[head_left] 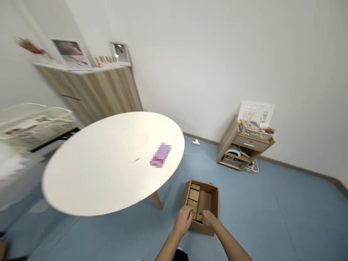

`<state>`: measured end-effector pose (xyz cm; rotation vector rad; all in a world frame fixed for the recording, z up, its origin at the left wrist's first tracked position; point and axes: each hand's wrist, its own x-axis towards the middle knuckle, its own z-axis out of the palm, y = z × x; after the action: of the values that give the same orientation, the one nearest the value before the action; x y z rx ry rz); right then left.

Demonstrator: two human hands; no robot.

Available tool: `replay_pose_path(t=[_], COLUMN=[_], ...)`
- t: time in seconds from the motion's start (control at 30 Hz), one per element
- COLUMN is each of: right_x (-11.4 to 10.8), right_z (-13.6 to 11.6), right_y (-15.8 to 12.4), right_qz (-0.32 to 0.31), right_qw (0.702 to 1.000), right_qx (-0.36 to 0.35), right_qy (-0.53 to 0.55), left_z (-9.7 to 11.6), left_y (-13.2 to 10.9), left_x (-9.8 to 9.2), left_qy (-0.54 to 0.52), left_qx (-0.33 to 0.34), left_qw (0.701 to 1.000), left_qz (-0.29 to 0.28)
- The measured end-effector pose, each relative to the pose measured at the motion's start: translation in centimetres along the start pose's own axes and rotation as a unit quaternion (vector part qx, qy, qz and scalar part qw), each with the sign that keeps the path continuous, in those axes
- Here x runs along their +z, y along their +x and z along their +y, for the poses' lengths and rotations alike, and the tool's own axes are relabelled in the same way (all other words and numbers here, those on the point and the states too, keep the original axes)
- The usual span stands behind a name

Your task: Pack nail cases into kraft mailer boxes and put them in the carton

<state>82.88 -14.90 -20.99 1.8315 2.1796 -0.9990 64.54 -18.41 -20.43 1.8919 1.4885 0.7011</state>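
Note:
An open cardboard box (214, 203) stands on the floor in front of me, with several small cardboard boxes (194, 195) in a row along its left side. My left hand (184, 218) is over the near left edge of the box. Its fingers are bent and apart from the thumb, and no held thing shows between them. Inside the near side, my right hand (208, 218) has its fingers curled at a small cardboard box (199, 217) and seems to grip it. The right fingertips are partly hidden.
A white oval table (103, 163) with a blurred purple object (161, 155) stands close on the left. Against the wall are a small wooden cabinet (250, 141) and a white power strip (196, 142) with its cable. Pale plastic baskets (40, 127) are at far left.

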Motion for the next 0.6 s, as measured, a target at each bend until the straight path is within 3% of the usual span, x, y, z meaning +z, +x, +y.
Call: replay_pose_path(t=[0.1,0.2,0.3,0.43,0.6], right_x=[-4.3,-7.7,-9.3,-9.2,-7.1], right_z=[-6.3,-12.6,-18.2,-25.5,-36.3], right_y=[-3.0,-5.4,-6.6,-6.1,-2.5], right_qz=[-0.06,-0.074,-0.064,-0.078,-0.033], right_qw=[0.997,0.992,0.985,0.975,0.959], right_qx=[-0.039,-0.104,-0.158,-0.206,-0.279], right_qy=[-0.005,0.005,0.016,0.01,0.04], left_z=[3.7,3.9,1.4,-2.8,-7.5], left_y=[-2.7,-5.6,-8.7,-12.7,-17.4], left_x=[-8.9,-16.9,-23.2,-29.8,-38.0], left_qy=[0.008,0.061,0.136,0.213,0.251], left_qx=[-0.018,-0.086,-0.169,-0.266,-0.28], left_qw=[0.992,0.966,0.932,0.9,0.877], left_qz=[0.125,0.238,0.292,0.274,0.299])
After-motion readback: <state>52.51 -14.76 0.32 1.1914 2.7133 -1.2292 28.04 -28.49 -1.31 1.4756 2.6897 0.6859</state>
